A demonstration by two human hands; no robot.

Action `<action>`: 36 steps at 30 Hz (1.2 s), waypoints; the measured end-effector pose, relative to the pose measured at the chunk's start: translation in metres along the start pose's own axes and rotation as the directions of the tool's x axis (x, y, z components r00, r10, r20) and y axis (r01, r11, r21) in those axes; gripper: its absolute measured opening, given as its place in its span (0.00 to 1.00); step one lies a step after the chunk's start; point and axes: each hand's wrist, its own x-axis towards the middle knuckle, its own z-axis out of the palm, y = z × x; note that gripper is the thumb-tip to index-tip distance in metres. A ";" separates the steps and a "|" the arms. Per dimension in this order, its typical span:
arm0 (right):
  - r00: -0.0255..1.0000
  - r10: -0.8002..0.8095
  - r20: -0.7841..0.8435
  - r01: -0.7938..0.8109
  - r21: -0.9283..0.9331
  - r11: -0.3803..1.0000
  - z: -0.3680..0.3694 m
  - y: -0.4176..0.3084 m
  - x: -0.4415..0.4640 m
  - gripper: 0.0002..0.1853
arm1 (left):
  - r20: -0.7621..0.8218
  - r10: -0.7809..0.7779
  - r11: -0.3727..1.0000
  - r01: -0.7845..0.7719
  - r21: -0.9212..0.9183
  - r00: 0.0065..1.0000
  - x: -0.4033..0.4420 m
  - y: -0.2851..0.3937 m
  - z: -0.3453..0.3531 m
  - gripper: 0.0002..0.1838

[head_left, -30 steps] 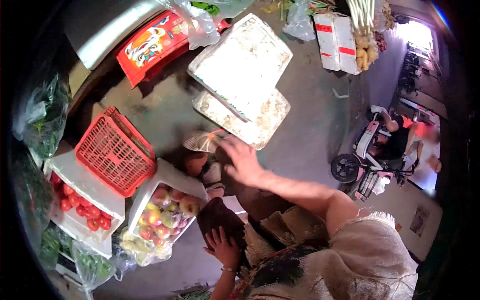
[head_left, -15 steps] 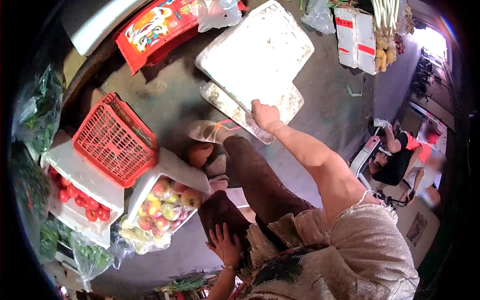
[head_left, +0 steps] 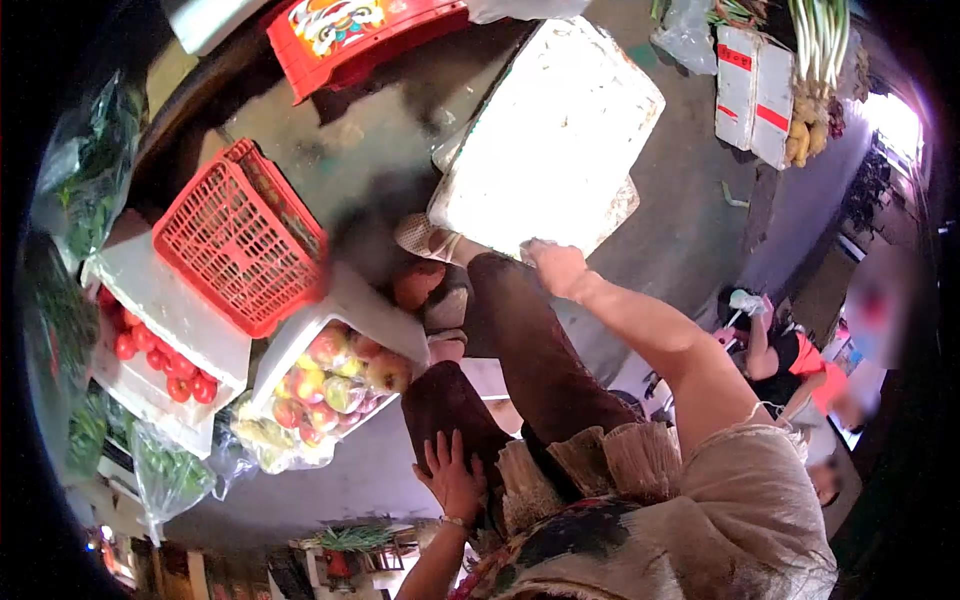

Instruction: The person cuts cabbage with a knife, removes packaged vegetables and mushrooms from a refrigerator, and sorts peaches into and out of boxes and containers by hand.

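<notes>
My right hand is closed on the near edge of a large white foam board, dirty at its rims and very bright on top. The board lies over a second, stained foam piece, of which only parts show. Beside the hand is my right knee, and my right foot in a mesh shoe is by the board's near left corner. On my left thigh rests my left hand, fingers spread and nothing held.
A red plastic basket stands at left on foam boxes of tomatoes and bagged apples. Beyond are a red printed crate and a red-taped white box. People are at the right beside a vehicle.
My right hand went from open to gripping the upper foam board. The board has been drawn towards me and covers more of the lower piece. My left hand stays on the thigh.
</notes>
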 end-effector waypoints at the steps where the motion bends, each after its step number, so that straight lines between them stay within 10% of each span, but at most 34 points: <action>1: 0.990 -0.100 -0.094 0.102 0.008 0.995 -0.011 -0.010 0.012 0.22 | 0.002 -0.010 1.000 0.010 -0.003 1.000 0.000 0.001 0.000 0.31; 4: 0.750 -0.384 -0.539 0.409 -0.080 0.909 -0.059 -0.057 0.043 0.18 | 0.008 -0.017 1.000 0.017 -0.006 1.000 0.000 0.004 -0.002 0.32; 9: 0.624 -0.504 -0.597 0.312 -0.401 0.861 -0.102 -0.094 0.129 0.22 | 0.030 -0.023 1.000 0.024 -0.008 0.999 0.001 0.004 0.003 0.33; 12: 0.972 -0.214 -0.094 0.170 -0.344 0.923 -0.131 -0.101 0.142 0.28 | 0.037 -0.031 0.999 0.032 -0.034 0.999 0.001 0.002 0.006 0.33; 18: 0.997 -0.074 -0.030 0.057 -0.373 0.926 -0.035 0.016 0.100 0.33 | 0.036 -0.051 0.996 0.054 -0.075 0.998 -0.001 0.010 0.009 0.33; 21: 0.861 0.214 0.460 0.019 -0.451 0.892 0.006 0.080 0.029 0.36 | 0.023 -0.055 0.993 0.057 -0.108 0.998 -0.003 0.011 0.013 0.33; 24: 0.786 0.202 0.585 0.074 -0.412 0.908 0.053 0.134 -0.045 0.36 | 0.024 -0.059 0.988 0.062 -0.139 0.998 -0.004 0.019 0.009 0.34; 27: 0.919 0.190 0.347 -0.191 -0.031 0.981 0.050 0.111 -0.085 0.33 | 0.028 -0.065 0.987 0.068 -0.145 0.998 -0.003 0.025 0.004 0.34; 32: 0.940 -0.216 -0.263 0.299 0.332 0.895 -0.040 -0.034 -0.134 0.27 | -0.020 -0.074 0.981 0.069 -0.184 0.997 -0.007 0.029 0.012 0.35; 36: 0.806 -0.563 -0.182 0.589 0.153 0.793 -0.069 -0.107 -0.190 0.30 | -0.074 -0.108 0.963 0.086 -0.254 0.991 -0.014 0.033 0.026 0.36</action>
